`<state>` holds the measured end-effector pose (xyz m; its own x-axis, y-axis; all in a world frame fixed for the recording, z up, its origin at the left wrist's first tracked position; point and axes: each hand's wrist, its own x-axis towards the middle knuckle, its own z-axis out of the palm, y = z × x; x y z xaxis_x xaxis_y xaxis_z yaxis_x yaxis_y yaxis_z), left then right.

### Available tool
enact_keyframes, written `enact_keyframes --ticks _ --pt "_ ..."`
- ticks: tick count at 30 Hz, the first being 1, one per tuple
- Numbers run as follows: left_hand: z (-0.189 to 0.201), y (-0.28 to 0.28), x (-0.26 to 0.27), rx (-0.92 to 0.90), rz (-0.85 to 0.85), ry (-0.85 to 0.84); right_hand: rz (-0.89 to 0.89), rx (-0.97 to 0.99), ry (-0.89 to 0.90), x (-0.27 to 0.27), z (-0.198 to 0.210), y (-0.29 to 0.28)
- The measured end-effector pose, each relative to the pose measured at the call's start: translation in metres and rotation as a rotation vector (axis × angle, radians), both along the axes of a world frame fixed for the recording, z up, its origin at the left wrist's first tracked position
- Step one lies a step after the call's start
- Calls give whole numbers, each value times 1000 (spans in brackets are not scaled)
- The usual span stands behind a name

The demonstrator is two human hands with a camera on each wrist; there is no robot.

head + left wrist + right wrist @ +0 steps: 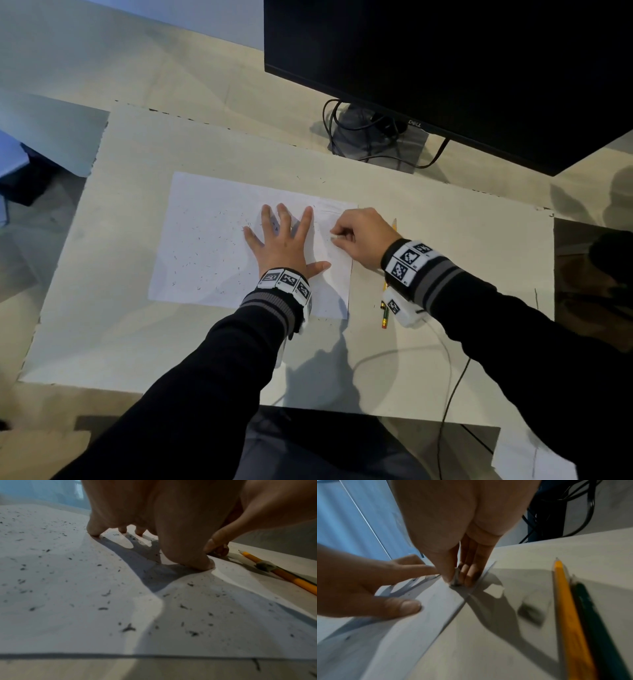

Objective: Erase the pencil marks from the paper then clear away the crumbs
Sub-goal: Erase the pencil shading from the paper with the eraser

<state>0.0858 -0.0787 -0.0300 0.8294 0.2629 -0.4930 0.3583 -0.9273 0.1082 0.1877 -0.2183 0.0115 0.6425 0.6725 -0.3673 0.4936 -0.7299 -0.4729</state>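
A white sheet of paper [212,240] lies on a pale board [137,329], strewn with dark eraser crumbs [191,263]. My left hand [284,240] lies flat on the paper's right half, fingers spread and straight, pressing it down. My right hand [359,236] pinches a small grey eraser [456,579] between thumb and fingers and holds its tip on the paper near the right edge. In the left wrist view the crumbs [128,628] lie all over the sheet [68,601]. Pencil marks are too faint to make out.
A yellow pencil [385,317] and a green one lie just right of the paper, under my right wrist; a second small grey eraser [530,613] lies beside the yellow pencil [570,622]. A black monitor [462,68] with cables [370,133] stands at the back right.
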Motion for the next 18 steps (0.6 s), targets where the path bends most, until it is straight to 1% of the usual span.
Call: enact_keyframes --ticks 2,5,8,10,12,15,18 --pt "1 0 1 2 -7 1 11 -34 -57 10 2 9" --pt "3 1 1 4 -15 17 -44 -4 -98 14 -3 14" --pt "4 1 1 -1 -19 20 16 -21 -13 0 0 -2" --pt "4 1 1 -8 -17 24 66 -64 50 1 6 -6" --pt "5 1 3 -7 -19 38 85 -96 14 11 9 1" --pt "7 1 6 4 -29 61 51 -20 -60 18 3 11" --pt "9 2 7 6 -36 73 45 -1 7 9 0 -4"
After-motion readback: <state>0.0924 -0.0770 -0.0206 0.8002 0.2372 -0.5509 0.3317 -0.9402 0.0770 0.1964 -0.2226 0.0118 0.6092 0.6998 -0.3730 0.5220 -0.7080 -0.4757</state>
